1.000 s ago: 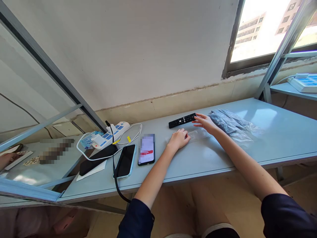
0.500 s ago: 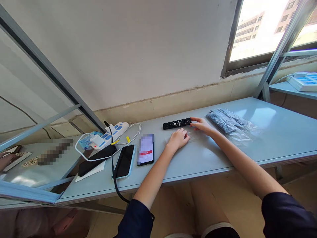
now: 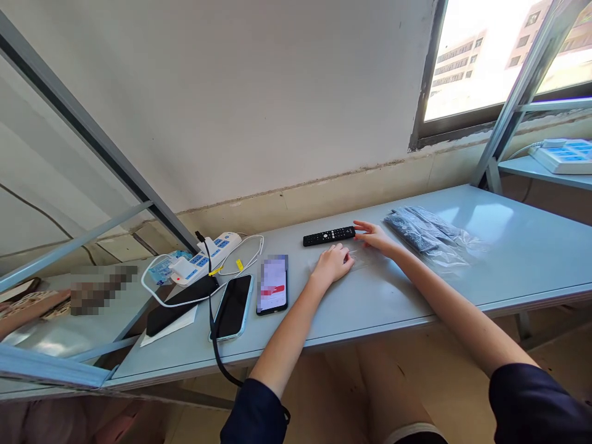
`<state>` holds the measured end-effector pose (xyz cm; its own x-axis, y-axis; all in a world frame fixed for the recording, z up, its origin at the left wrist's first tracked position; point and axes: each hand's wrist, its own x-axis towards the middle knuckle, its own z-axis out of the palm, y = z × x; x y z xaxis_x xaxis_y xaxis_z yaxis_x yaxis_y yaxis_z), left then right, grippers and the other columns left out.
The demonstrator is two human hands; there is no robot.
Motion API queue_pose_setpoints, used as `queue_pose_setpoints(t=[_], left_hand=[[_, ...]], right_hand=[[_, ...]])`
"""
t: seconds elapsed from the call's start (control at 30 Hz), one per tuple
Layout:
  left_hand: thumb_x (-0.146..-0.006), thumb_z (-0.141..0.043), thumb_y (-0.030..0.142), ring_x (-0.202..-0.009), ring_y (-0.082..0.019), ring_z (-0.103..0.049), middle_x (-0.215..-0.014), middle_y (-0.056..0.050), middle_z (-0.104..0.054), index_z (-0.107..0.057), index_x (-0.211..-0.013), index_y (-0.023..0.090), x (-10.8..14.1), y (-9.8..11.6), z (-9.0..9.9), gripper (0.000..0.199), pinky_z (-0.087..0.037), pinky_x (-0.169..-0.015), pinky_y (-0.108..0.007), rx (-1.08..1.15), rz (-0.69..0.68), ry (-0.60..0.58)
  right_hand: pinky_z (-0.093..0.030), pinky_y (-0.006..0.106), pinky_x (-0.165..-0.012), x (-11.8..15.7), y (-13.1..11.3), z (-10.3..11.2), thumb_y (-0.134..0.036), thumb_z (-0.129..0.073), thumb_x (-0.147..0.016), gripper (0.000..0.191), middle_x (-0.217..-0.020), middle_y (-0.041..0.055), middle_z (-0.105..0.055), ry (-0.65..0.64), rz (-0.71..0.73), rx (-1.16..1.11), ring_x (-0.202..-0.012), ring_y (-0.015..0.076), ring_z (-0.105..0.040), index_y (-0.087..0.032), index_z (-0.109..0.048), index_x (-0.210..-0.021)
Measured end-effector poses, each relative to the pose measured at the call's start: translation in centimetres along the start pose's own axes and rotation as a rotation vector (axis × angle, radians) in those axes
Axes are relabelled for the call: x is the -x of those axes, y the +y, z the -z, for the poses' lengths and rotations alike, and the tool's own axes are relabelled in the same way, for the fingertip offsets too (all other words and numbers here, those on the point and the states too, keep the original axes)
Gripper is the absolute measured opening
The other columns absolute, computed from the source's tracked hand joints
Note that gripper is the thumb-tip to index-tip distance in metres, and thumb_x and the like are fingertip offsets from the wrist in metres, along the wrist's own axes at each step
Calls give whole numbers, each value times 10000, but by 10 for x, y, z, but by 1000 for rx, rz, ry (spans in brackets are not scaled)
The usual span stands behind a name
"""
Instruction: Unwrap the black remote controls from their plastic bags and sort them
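A black remote control point(image 3: 327, 237) lies flat on the pale blue table point(image 3: 393, 293), near the wall. At its right end is my right hand point(image 3: 374, 238), with index finger and thumb spread around the tip and nothing gripped. My left hand point(image 3: 332, 264) is just in front of the remote, its fingers curled down onto a thin clear plastic bag point(image 3: 361, 258). That bag is mostly see-through, and the left fingertips are partly hidden. To the right of my right hand lies another clear bag with grey-blue fabric point(image 3: 423, 231) in it.
A phone with a lit screen point(image 3: 272, 283) and a dark-screened phone point(image 3: 234, 305) lie left of my hands. Beyond them are a white power strip point(image 3: 208, 256), looping cables and a black pouch point(image 3: 180, 302). A metal frame post point(image 3: 161, 219) rises at the left; another person's arm point(image 3: 39, 311) is past it.
My right fingers have opened slightly at the remote's end. My left hand stays nearly in place. At far left, the other person's arm has come further into view.
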<state>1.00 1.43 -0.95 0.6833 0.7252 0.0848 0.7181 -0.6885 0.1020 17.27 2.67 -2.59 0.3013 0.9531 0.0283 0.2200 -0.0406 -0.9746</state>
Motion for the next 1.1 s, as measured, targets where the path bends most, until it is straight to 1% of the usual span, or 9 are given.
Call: queue_pose_setpoints(t=[0.17,0.37,0.47,0.63,0.73,0.8,0.87,0.97,1.1], left_hand=[[-906,-436,190,-924,-207,-601,-969,-70,-631,-616,-956,157,-1,0,-1,190,-468,-776,-288,6,-6,27],[-915,-425,156,-943,-193,-598,-993,-60,-643,-584,-1012,174,-2,-2,-3,187,-438,-808,-284,27,-10,100],[-903,-411,104,-989,-193,-584,-1017,-52,-644,-583,-1013,193,-4,-4,-3,223,-412,-862,-306,41,-1,165],[-872,-429,89,-1010,-214,-567,-1010,-65,-637,-595,-948,194,-8,-11,-3,210,-395,-889,-347,60,48,307],[-861,-433,95,-985,-211,-568,-975,-66,-629,-595,-910,195,-10,-16,-4,197,-399,-888,-346,75,79,395],[-850,-439,93,-980,-208,-570,-973,-63,-623,-593,-916,198,-11,-18,-4,197,-400,-902,-349,87,97,443],[-839,-446,93,-1030,-214,-554,-1035,-72,-611,-578,-992,196,-12,-19,-4,227,-384,-947,-367,98,116,493],[-833,-443,106,-1145,-230,-498,-1167,-97,-566,-523,-1130,189,-12,-20,-4,319,-336,-1016,-402,112,146,558],[-847,-418,125,-1216,-231,-451,-1237,-113,-532,-521,-1144,187,-10,-18,-4,321,-324,-1034,-392,126,168,565]], right_hand=[[-505,197,-502,-3,1,4,-157,-596,-750,350,-1112,88,-680,77,70,-5,-790,146,-667,-209,-641,-1093],[-491,219,-487,-7,4,10,-266,-581,-752,292,-961,80,-708,147,184,47,-702,144,-656,-202,-653,-1028],[-492,248,-507,-7,3,7,-312,-600,-731,255,-861,58,-715,133,290,101,-687,160,-647,-207,-677,-951],[-495,300,-632,0,-1,-5,-366,-677,-661,171,-682,13,-706,56,445,222,-688,184,-646,-235,-710,-765],[-481,299,-610,3,-3,-11,-438,-692,-635,205,-638,15,-704,3,489,275,-661,195,-643,-234,-704,-655],[-472,295,-597,3,-4,-12,-466,-676,-648,238,-602,13,-695,0,495,305,-620,189,-633,-231,-692,-615],[-462,289,-589,2,-4,-11,-462,-650,-680,245,-592,11,-690,39,480,336,-582,178,-620,-228,-684,-615],[-438,283,-559,-2,-5,-2,-433,-578,-757,241,-639,18,-701,171,419,382,-533,164,-605,-223,-689,-715],[-431,290,-561,-7,-2,17,-366,-463,-838,269,-754,41,-723,379,304,441,-534,166,-614,-220,-680,-903]])
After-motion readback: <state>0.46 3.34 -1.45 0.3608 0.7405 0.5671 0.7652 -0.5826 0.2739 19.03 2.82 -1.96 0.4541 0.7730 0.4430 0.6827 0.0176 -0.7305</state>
